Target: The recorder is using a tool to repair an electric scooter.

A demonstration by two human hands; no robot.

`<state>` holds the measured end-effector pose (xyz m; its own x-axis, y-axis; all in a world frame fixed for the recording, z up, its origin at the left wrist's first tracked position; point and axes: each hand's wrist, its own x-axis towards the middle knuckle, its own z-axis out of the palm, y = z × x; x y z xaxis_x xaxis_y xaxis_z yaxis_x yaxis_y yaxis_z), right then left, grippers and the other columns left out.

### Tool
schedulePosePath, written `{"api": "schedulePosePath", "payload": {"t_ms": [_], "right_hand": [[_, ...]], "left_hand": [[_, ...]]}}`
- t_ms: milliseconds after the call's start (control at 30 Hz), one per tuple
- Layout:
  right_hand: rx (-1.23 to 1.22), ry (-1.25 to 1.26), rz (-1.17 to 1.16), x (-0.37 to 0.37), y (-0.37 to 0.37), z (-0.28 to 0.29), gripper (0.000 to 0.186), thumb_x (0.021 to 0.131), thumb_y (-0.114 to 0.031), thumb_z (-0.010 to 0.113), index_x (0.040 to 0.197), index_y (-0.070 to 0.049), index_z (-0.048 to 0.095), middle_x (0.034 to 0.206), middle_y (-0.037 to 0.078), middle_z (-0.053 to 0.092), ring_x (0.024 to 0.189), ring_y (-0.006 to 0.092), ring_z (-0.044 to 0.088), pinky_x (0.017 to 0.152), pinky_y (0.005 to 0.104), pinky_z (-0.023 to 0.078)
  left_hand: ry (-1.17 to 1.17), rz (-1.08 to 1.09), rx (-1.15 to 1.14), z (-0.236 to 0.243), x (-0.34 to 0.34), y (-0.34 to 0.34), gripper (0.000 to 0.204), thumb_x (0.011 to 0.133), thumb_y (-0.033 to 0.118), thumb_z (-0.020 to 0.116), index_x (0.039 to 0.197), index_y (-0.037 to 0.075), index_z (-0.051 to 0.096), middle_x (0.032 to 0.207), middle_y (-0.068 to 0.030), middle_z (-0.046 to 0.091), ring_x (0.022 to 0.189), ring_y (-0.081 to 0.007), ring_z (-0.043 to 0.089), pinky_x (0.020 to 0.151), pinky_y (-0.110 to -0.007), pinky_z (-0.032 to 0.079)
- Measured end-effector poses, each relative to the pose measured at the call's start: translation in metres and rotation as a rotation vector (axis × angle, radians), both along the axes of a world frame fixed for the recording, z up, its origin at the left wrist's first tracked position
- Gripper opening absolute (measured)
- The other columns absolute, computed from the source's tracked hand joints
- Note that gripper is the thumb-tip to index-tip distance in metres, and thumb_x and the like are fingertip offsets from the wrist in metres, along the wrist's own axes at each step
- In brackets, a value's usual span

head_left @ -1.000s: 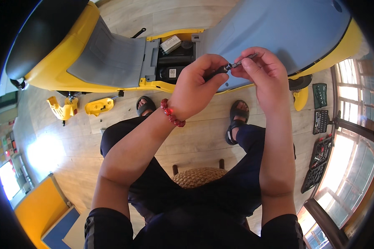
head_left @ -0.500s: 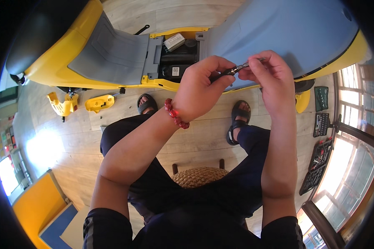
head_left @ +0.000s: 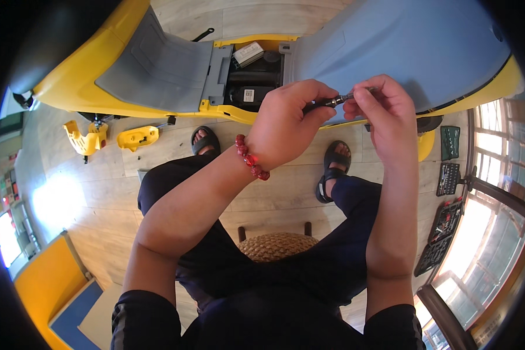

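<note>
My left hand (head_left: pixel 287 123), with a red bead bracelet at the wrist, is closed round the dark handle of a screwdriver (head_left: pixel 336 101). The tool's metal shaft points right, toward my right hand (head_left: pixel 391 119). Thumb and fingers of that hand pinch the shaft's end, so the tip is mostly hidden. Both hands are held over the near edge of a yellow scooter (head_left: pixel 239 115) with a blue-grey seat (head_left: pixel 385 46). Left of my hands, an uncovered compartment (head_left: pixel 256 76) in the scooter body shows black parts and a silver box (head_left: pixel 248 53).
Yellow plastic parts (head_left: pixel 138 138) lie on the wooden floor at left. Open tool cases (head_left: pixel 440 233) and a socket set (head_left: pixel 448 178) line the right side. A woven stool (head_left: pixel 277 247) is beneath me. A black-handled tool (head_left: pixel 203 35) shows beyond the scooter.
The view has shifted slightly. My right fingers have moved a little along the screwdriver's end; the left hand keeps its grip on the handle.
</note>
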<state>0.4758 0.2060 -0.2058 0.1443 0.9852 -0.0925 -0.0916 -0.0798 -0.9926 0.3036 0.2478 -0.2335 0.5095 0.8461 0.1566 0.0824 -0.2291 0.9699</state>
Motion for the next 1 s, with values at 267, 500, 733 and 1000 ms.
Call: {"api": "schedulePosePath", "payload": {"t_ms": [267,500,733,1000], "right_hand": [[0.055,0.070,-0.019,-0.006,0.008,-0.010,0.010,0.089,-0.009,0.059,0.091,0.000,0.058,0.076,0.007,0.061,0.070,0.0135,0.061,0.066,0.0265,0.052],[0.011,0.028,-0.051,-0.011,0.007,-0.008,0.010,0.089,-0.009,0.058,0.091,0.000,0.058,0.076,0.006,0.060,0.068,0.0131,0.060,0.065,0.0265,0.051],[0.004,0.020,-0.059,-0.009,0.002,-0.009,0.013,0.090,-0.013,0.058,0.087,-0.001,0.056,0.075,0.004,0.058,0.065,0.0118,0.057,0.061,0.0257,0.048],[-0.080,-0.081,-0.093,-0.010,0.000,-0.007,0.026,0.094,-0.026,0.054,0.083,-0.003,0.056,0.063,0.001,0.052,0.055,0.0083,0.049,0.050,0.0226,0.040]], "left_hand": [[-0.017,0.058,0.048,0.003,-0.001,0.006,0.017,0.076,0.003,0.065,0.093,0.000,0.063,0.079,-0.0168,0.064,0.072,-0.0283,0.064,0.063,-0.032,0.050],[0.050,-0.002,0.011,0.006,-0.007,0.005,0.020,0.081,0.002,0.065,0.100,-0.001,0.062,0.082,-0.0085,0.065,0.073,-0.0097,0.060,0.066,-0.025,0.048],[0.093,-0.036,0.093,0.002,-0.005,0.004,0.021,0.080,0.003,0.064,0.100,-0.001,0.061,0.087,-0.0150,0.066,0.078,-0.0189,0.065,0.069,-0.028,0.050],[0.079,-0.042,0.137,0.002,-0.004,0.001,0.019,0.080,0.007,0.063,0.097,-0.001,0.060,0.083,-0.0167,0.064,0.075,-0.0301,0.063,0.066,-0.034,0.050]]}}
